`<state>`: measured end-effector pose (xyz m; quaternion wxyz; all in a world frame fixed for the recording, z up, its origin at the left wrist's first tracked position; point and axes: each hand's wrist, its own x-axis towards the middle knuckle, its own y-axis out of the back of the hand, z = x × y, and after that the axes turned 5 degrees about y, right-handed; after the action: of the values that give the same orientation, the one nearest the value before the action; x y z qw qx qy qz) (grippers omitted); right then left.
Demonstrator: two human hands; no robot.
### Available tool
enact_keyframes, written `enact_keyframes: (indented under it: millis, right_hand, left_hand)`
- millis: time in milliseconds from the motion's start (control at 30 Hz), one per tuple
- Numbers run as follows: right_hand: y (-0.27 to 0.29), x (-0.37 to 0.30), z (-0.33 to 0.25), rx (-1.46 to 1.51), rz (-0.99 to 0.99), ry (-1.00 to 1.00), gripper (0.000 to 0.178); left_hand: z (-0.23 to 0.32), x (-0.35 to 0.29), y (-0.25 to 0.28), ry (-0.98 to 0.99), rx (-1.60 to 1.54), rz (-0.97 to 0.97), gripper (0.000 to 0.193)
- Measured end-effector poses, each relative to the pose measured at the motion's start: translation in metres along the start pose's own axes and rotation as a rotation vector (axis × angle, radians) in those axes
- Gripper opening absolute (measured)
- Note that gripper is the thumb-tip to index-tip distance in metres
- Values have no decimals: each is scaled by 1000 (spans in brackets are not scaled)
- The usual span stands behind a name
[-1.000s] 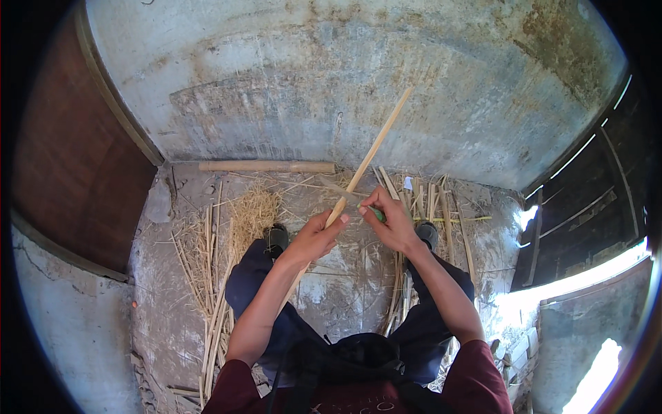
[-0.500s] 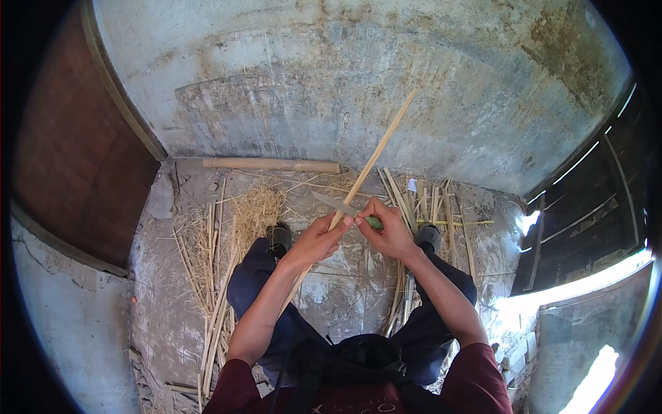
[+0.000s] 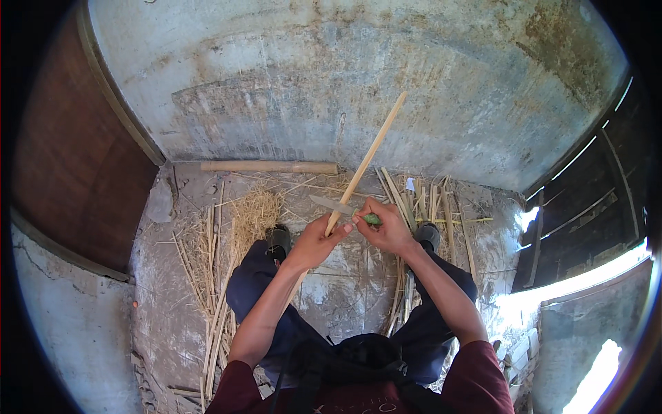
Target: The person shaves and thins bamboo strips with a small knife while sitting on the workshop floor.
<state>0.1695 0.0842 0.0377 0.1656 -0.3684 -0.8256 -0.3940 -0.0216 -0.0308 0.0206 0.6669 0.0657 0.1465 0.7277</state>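
A long pale bamboo strip (image 3: pixel 372 152) slants up and away from my lap toward the wall. My left hand (image 3: pixel 316 241) is wrapped round it partway along, and its lower end passes below my left forearm. In my right hand (image 3: pixel 387 228) is a knife (image 3: pixel 332 204) with a green handle, closed in the fingers. The blade points left and lies across the strip, just above my left fingers. Both hands are close together, thumbs nearly meeting; whether they touch I cannot tell.
Shavings (image 3: pixel 256 214) heap on the floor by my left shoe. Split bamboo strips (image 3: pixel 215 255) lie left, more strips (image 3: pixel 431 200) by my right shoe. A bamboo pole (image 3: pixel 269 167) lies along the stained wall (image 3: pixel 331 90). A brown door (image 3: pixel 83 152) stands left, dark slatted panels (image 3: pixel 586 200) right.
The bamboo strip has slid slightly down toward me, and its far tip sits lower and a little left. My left hand has shifted slightly left; the knife stays across the strip.
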Motion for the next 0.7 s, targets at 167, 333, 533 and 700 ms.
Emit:
enact_keyframes:
  millis: [167, 333, 533, 700]
  right_hand:
    - [-1, 0, -1, -41, 14, 5, 18]
    - [1, 0, 1, -52, 26, 8, 18]
    - [-1, 1, 1, -54, 60, 86, 16]
    - [-3, 1, 5, -93, 54, 90, 16]
  left_hand:
    - [-2, 1, -1, -2, 11, 34, 42]
    - [-2, 3, 0, -20, 3, 26, 43]
    - [-4, 3, 2, -13, 11, 4, 41]
    - [-5, 2, 3, 12, 17, 5, 41]
